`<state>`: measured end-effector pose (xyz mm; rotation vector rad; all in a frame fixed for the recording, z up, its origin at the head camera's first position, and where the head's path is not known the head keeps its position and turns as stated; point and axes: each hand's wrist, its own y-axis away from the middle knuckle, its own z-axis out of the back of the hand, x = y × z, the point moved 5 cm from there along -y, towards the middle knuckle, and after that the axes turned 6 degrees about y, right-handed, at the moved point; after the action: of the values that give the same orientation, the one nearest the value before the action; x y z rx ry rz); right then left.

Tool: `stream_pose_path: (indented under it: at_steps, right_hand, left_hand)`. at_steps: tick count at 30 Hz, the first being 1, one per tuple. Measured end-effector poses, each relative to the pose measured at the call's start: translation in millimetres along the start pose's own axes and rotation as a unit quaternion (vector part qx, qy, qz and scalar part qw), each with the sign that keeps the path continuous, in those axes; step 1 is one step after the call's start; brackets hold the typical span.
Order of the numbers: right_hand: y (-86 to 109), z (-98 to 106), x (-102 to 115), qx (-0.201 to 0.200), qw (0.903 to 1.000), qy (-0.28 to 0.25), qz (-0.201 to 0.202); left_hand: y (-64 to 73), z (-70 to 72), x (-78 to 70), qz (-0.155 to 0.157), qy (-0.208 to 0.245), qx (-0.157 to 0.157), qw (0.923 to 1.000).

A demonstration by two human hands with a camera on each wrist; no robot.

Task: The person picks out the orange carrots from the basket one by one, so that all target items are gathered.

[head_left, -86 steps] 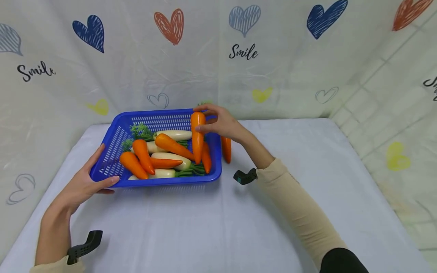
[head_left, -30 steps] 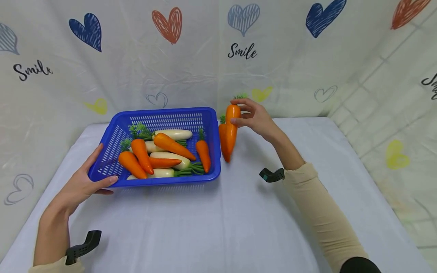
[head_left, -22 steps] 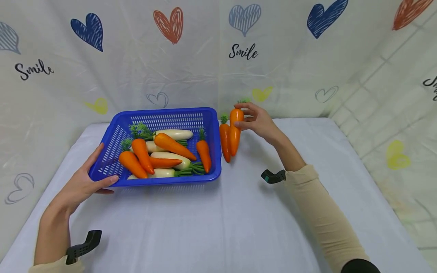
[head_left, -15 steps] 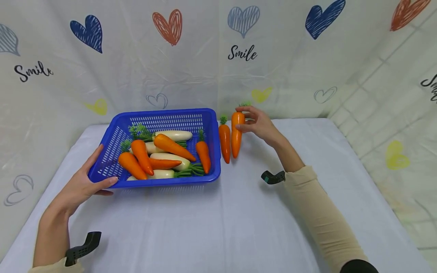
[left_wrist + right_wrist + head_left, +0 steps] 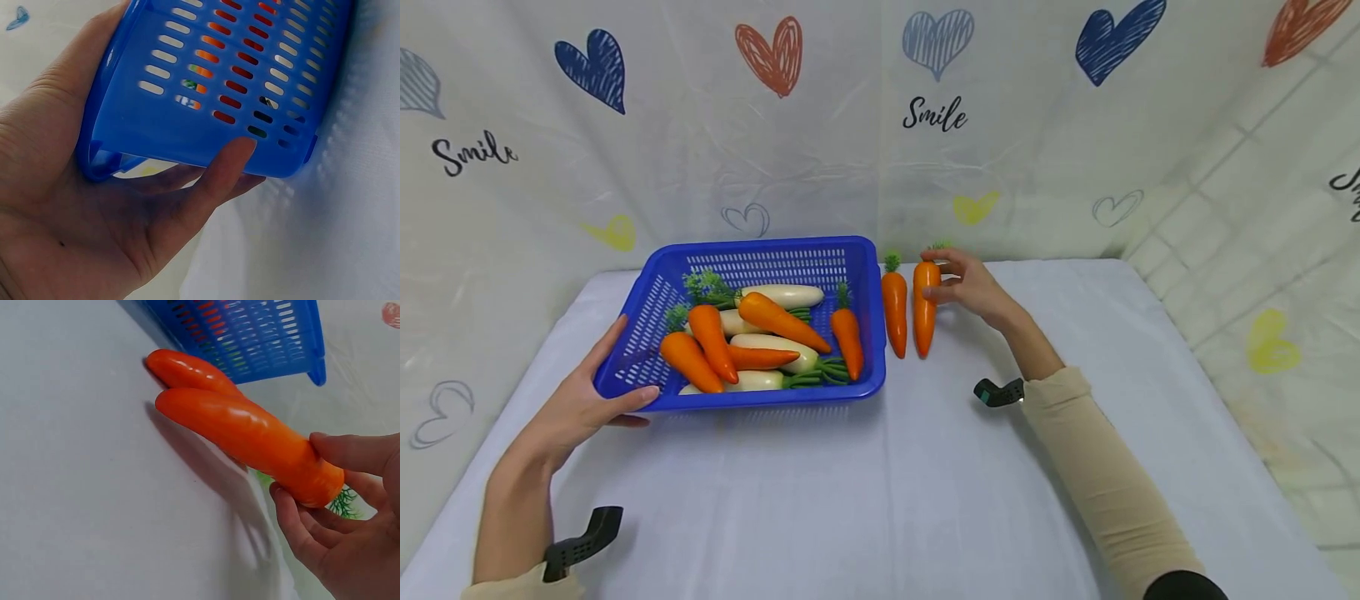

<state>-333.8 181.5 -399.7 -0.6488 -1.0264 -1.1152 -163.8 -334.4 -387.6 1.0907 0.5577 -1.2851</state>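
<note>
My right hand (image 5: 973, 287) pinches the thick top of an orange carrot (image 5: 925, 308) between thumb and fingers, just right of the basket. In the right wrist view the body of this carrot (image 5: 244, 434) points away from the palm over the cloth. Beside it lies another carrot (image 5: 894, 312), tip toward me. A blue plastic basket (image 5: 752, 401) holds several carrots and white radishes (image 5: 782, 296). At its left corner my left hand (image 5: 580, 400) grips the basket, thumb on the front rim; the left wrist view shows the thumb (image 5: 228, 165) against the slotted wall.
A white cloth (image 5: 880, 500) covers the table. Behind it hangs a pale curtain (image 5: 850, 150) printed with hearts and "Smile". The table's back edge runs close behind the basket and carrots.
My right hand has carried the carrot out of the basket to the right, then lowered it beside the other carrot. My left hand and the basket stay in place.
</note>
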Motion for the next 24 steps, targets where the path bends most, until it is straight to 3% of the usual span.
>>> stream_pose_path:
  at_steps: [8,24]
  right_hand:
    - [2.3,-6.9,-13.5,0.016,0.9994,0.011,-0.027]
    - [-1.6,-9.8,-14.2,0.002,0.9993,0.024,-0.03]
  left_hand:
    - [0.4,-1.1,-0.8,-0.001,0.0,0.003,1.0]
    - [0.5,0.1,0.2,-0.004,0.005,-0.001,1.0]
